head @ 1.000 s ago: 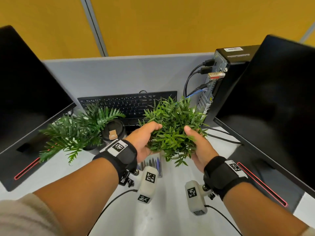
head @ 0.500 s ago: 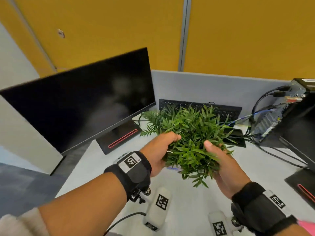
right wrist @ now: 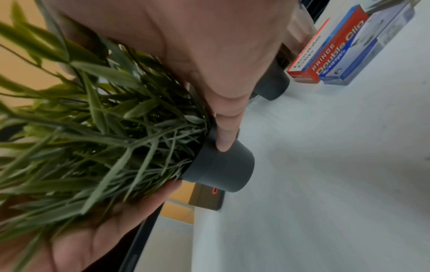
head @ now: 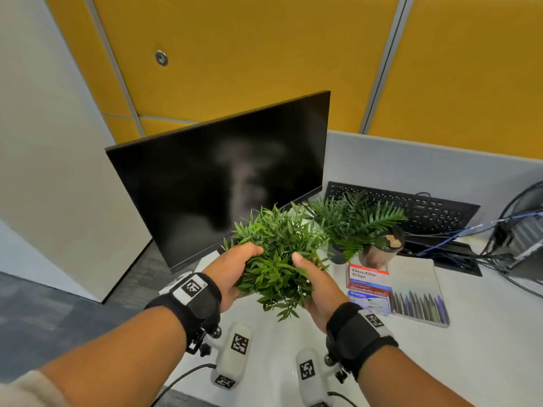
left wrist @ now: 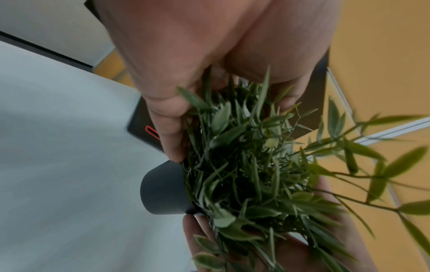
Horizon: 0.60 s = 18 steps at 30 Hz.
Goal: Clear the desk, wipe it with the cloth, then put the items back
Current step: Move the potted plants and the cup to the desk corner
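Both my hands cup potted plant point(head: 279, 259) above bench point(head: 484, 333): left hand point(head: 235, 271), right hand point(head: 316, 284) curled round foliage and dark pot point(right wrist: 223, 165). Two-sided hold, I judge, keeps pot upright for removal.

The small pot point(right wrist: 221, 165) looks like matt dark-grey plastic, smooth, with a stepped rim; its leaves point(head: 279, 254) have the stiff, slightly waxy look of artificial plastic foliage. The surface point(head: 484, 348) is a smooth, pale, matt laminate. The monitor point(head: 205, 186) screen is glossy black and throws a faint reflection. The clip box point(head: 368, 279) is printed cardboard with a slight sheen. The wrist straps point(head: 360, 327) look like matt black fabric. The keyboard point(head: 411, 207) is matt black plastic.
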{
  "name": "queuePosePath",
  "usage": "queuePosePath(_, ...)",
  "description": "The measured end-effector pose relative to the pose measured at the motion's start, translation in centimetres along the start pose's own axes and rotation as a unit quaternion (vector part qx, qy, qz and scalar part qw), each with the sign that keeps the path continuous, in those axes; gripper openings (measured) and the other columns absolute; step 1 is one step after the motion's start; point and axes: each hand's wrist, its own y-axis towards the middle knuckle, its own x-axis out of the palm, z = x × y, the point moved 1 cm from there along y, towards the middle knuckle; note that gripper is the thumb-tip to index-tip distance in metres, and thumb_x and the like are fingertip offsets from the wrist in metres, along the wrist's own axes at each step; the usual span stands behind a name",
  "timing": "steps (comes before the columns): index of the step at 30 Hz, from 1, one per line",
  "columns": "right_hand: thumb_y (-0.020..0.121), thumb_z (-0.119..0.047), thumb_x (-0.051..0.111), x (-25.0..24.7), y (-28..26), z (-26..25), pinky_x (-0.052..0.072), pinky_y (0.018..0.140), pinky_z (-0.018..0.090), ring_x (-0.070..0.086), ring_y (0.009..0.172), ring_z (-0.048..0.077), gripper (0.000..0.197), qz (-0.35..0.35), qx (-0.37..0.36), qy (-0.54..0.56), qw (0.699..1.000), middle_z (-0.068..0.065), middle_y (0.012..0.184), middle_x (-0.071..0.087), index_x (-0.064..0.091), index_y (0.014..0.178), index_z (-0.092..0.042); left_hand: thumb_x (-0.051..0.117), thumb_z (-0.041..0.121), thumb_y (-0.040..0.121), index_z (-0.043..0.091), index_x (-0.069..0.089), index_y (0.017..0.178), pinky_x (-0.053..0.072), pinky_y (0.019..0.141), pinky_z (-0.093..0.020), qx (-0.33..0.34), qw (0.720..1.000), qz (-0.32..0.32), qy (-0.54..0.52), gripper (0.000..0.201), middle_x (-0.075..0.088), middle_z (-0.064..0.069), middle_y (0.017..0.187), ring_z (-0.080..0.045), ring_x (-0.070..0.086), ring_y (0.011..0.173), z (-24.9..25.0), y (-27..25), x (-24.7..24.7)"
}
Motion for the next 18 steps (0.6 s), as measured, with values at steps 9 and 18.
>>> queuePosePath(9,0.081,-0.041,0.067,-0.3,4.9,1.1,0.053,0.086,0.03,0.066,0.108,0.015,0.043,0.014,0.008,0.013,1.0,-0.003,0.111,0.074,0.064,0.12,-0.024,0.059,0.028,0.087,0.012,0.067,0.106,0.056,0.082,-0.034,-0.029,1.0,-0.006,0.007,0.026,0.077,-0.009,0.095,-0.024,0.071,0.092,-0.7,6.5,-0.4)
queuePosePath(18,0.062,-0.053,0.083,-1.4,6.9,2.4,0.043,0.105,0.043,0.061,0.117,0.016,0.079,0.027,0.005,0.005,1.0,-0.005,0.122,0.068,0.054,0.131,-0.029,0.065,0.039,0.079,0.017,0.054,0.123,0.056,0.081,-0.038,-0.023,0.998,0.026,0.054,0.051,0.072,-0.009,0.107,-0.026,0.068,0.099,-0.7,8.1,-1.0)
